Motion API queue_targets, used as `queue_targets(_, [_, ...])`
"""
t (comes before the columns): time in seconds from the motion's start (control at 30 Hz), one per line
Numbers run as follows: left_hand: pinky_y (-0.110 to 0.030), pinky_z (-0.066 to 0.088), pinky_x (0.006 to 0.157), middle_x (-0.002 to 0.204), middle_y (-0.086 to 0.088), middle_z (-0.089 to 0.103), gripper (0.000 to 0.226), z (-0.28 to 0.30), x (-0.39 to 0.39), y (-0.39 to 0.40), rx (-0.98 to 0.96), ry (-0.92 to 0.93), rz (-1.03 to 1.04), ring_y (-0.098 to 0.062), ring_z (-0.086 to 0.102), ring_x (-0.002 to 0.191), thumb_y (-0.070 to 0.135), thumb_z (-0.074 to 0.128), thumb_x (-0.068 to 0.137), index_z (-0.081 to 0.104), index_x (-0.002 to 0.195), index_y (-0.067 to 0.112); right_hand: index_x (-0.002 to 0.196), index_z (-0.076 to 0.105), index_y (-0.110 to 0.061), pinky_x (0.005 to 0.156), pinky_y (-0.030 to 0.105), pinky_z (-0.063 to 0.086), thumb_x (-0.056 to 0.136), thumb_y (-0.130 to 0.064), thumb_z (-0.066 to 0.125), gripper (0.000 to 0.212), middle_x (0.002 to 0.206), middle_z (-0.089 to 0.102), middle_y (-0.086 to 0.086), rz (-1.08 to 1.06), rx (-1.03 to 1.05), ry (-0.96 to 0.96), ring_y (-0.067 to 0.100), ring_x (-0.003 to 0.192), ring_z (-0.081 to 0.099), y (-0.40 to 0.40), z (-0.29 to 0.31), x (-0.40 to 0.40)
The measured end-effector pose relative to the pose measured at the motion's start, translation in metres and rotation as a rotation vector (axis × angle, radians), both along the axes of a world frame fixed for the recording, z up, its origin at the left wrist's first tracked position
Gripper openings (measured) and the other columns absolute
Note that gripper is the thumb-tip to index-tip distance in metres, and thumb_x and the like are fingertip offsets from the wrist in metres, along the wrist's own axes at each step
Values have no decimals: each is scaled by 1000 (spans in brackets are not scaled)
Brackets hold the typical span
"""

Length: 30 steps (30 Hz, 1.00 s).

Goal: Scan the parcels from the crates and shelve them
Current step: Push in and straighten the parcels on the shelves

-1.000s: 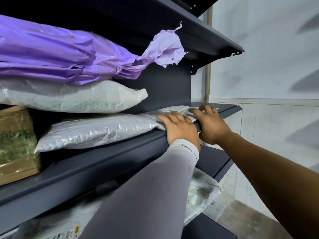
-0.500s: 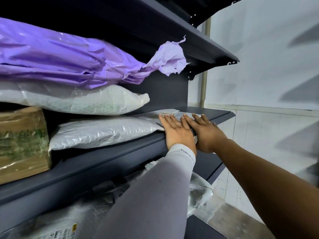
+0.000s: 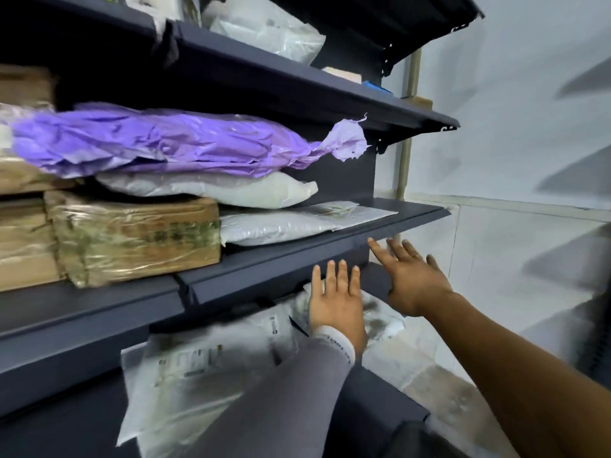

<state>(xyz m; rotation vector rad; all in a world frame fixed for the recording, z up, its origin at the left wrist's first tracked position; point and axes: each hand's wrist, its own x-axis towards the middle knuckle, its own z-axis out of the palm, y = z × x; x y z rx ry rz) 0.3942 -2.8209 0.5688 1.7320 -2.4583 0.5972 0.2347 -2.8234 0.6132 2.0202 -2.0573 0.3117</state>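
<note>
At centre right of the frame the flat white mailer (image 3: 357,211) lies on the dark grey shelf (image 3: 330,251), its left end tucked against the padded white parcel (image 3: 274,228), its right end well inside the shelf's front lip. Both hands hover below that lip, touching nothing. The left hand (image 3: 337,309), in a grey sleeve (image 3: 281,391), has its fingers straight and slightly apart; the right hand (image 3: 413,279) has its fingers spread wide, and neither holds anything. Judging by this, the placing step looks finished. To close it well, the person should check that no corner of the mailer overhangs the lip and that the purple bag (image 3: 172,143) and white pillow parcel (image 3: 211,190) stacked above at centre left sit steady. The labelled bag (image 3: 185,375) on the lower shelf, at lower centre, lies close under the left wrist, so the arm should avoid snagging it
</note>
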Motion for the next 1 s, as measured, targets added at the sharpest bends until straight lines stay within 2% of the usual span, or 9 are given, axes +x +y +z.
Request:
queue_targets(0.13, [-58,-23,120,172,-13,-16,96,-26,46,46,18,26,-67,-34,-17,159,56,43,99,-14,164,14,160,-17,-48,127,59,14,90,-32,65,108,175,-5,-1,44,44,6,27,161,-4,37,-26,37])
queue_targets(0.2, [-55,-23,120,173,-12,-12,95,-40,74,64,36,85,-61,-33,-13,159,62,35,97,-10,165,14,161,-13,-48,126,60,15,91,-33,64,105,175,-1,-1,68,61,-2,26,161,-2,52,-42,60])
queue_targets(0.3, [-55,-16,123,174,-11,-3,90,-68,118,83,96,180,25,-31,-6,160,54,42,99,-4,166,17,161,-10,-49,126,60,15,94,-37,62,99,175,-1,-3,105,107,-13,25,161,-3,65,-72,94])
queue_targets(0.4, [-58,-9,125,174,-9,2,89,-93,161,89,146,235,106,-32,-2,160,57,44,99,0,167,20,161,-8,-50,126,60,15,98,-44,56,90,175,-3,-3,148,178,-15,25,161,-3,70,-101,128])
queue_targets(0.63, [-71,-3,120,174,-2,-5,92,-123,226,58,273,261,216,-31,-6,160,67,45,94,-4,165,33,163,-1,-48,126,59,15,98,-45,55,85,175,-4,-4,204,288,-23,25,161,-5,55,-144,183])
queue_targets(0.7, [-75,-2,118,174,0,-11,96,-126,233,42,303,257,222,-30,-10,160,74,45,91,-6,164,39,163,0,-48,126,60,14,97,-42,57,87,175,-3,-3,226,303,-16,26,161,-4,42,-153,189])
queue_targets(0.8, [-78,0,116,173,4,-16,108,-134,237,12,329,247,241,-32,-14,159,89,46,78,-10,161,48,162,2,-49,124,66,10,92,-51,63,93,174,-3,-5,271,312,2,26,160,-6,15,-169,193])
queue_targets(0.9, [-77,5,115,172,7,-10,118,-147,236,-16,362,257,221,-35,-9,158,103,39,58,-9,155,57,162,0,-51,121,69,5,86,-63,67,103,174,-7,-9,343,319,24,24,160,-10,-15,-183,198])
queue_targets(1.0, [-83,9,110,172,3,4,111,-159,231,-23,368,312,204,-39,3,158,108,30,56,3,152,59,160,-6,-54,119,74,-1,85,-78,57,102,172,-12,-14,377,364,32,20,159,-17,-38,-190,208])
